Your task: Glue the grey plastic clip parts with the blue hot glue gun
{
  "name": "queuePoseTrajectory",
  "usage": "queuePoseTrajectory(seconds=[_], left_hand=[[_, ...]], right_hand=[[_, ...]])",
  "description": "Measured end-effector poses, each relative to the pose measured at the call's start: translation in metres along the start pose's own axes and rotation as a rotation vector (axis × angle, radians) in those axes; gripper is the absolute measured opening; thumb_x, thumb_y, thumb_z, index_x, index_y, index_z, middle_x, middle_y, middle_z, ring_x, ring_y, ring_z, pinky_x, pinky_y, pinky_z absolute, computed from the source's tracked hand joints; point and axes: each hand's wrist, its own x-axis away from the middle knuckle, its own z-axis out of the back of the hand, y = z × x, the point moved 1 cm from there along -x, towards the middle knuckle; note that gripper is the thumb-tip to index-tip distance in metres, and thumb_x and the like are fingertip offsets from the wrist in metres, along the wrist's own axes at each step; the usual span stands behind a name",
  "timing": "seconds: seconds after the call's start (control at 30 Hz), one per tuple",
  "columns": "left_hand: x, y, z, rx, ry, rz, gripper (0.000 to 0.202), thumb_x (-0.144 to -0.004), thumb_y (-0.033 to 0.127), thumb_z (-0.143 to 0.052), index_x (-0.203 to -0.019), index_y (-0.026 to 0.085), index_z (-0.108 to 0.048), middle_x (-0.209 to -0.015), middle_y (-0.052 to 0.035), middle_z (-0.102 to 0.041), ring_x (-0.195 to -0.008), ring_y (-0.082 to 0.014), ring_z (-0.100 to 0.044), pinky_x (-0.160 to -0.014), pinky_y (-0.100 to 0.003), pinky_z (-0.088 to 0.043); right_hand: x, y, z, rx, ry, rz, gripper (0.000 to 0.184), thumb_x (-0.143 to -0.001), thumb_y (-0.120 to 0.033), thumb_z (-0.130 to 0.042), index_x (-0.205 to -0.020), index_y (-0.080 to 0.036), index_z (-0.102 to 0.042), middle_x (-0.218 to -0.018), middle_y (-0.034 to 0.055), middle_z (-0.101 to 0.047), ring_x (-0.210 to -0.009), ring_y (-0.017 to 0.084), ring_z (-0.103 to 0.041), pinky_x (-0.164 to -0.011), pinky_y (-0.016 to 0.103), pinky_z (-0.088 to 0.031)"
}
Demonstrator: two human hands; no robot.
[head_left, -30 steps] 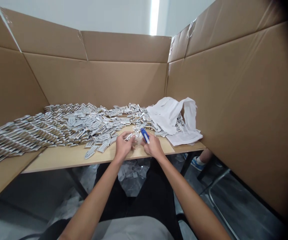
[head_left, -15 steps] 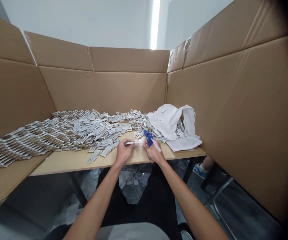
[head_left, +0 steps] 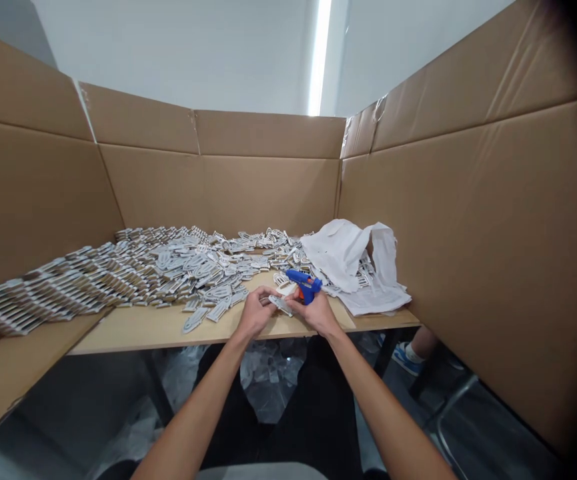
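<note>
My left hand (head_left: pixel 257 312) is closed in a pinch on a small flat grey-and-white piece (head_left: pixel 281 305), held just above the front of the table. In my right hand (head_left: pixel 320 313) is a blue glue gun (head_left: pixel 304 283) with an orange trigger, lying crosswise with its nozzle to the left. The right fingertips also touch the near right end of the small piece. A white scrap of paper (head_left: pixel 287 289) lies behind the two hands. Beyond it, a loose heap of similar flat pieces (head_left: pixel 198 263) spreads across the table.
Neat overlapping rows of these pieces (head_left: pixel 43 290) run along the left. Crumpled white sheets (head_left: pixel 341 253) cover part of the heap at right. Tall cardboard walls (head_left: pixel 268 190) enclose the wooden table (head_left: pixel 138 330). Clear plastic (head_left: pixel 263 380) lies below; another person's shoe (head_left: pixel 407 359) shows at right.
The glue gun has swung from pointing away and up to lying crosswise. The small piece has turned its flat face upward, and the right fingertips have come to it. My view has tilted slightly.
</note>
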Motion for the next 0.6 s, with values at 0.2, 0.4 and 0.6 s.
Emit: queuePoseTrajectory(seconds=[0.2, 0.4, 0.6], left_hand=[[0.000, 0.002, -0.003, 0.083, -0.054, 0.071, 0.053, -0.057, 0.029, -0.095, -0.101, 0.017, -0.068, -0.092, -0.0089, -0.079, -0.084, -0.0223, -0.076, -0.081, -0.034, -0.059], [0.005, 0.007, -0.004, 0.118, -0.131, 0.079, 0.058, -0.064, 0.041, -0.095, -0.109, 0.016, -0.069, -0.101, -0.0110, -0.078, -0.086, -0.0228, -0.076, -0.083, -0.037, -0.063], [0.006, 0.008, -0.005, 0.106, -0.188, 0.068, 0.056, -0.069, 0.046, -0.093, -0.109, 0.018, -0.065, -0.098, -0.0087, -0.077, -0.089, -0.0227, -0.076, -0.083, -0.037, -0.064]], right_hand=[[-0.003, 0.008, 0.000, 0.105, -0.014, 0.043, 0.024, -0.075, -0.038, -0.078, -0.079, -0.022, -0.061, -0.080, 0.0038, -0.072, -0.073, 0.019, -0.065, -0.078, 0.035, -0.055], [-0.003, 0.017, 0.001, 0.175, 0.037, 0.032, 0.023, -0.076, -0.039, -0.078, -0.085, -0.022, -0.065, -0.082, 0.0044, -0.072, -0.073, 0.019, -0.067, -0.075, 0.034, -0.056], [0.000, 0.010, -0.001, 0.191, 0.098, 0.043, 0.025, -0.075, -0.038, -0.077, -0.085, -0.022, -0.060, -0.082, 0.0037, -0.072, -0.074, 0.020, -0.067, -0.075, 0.034, -0.056]])
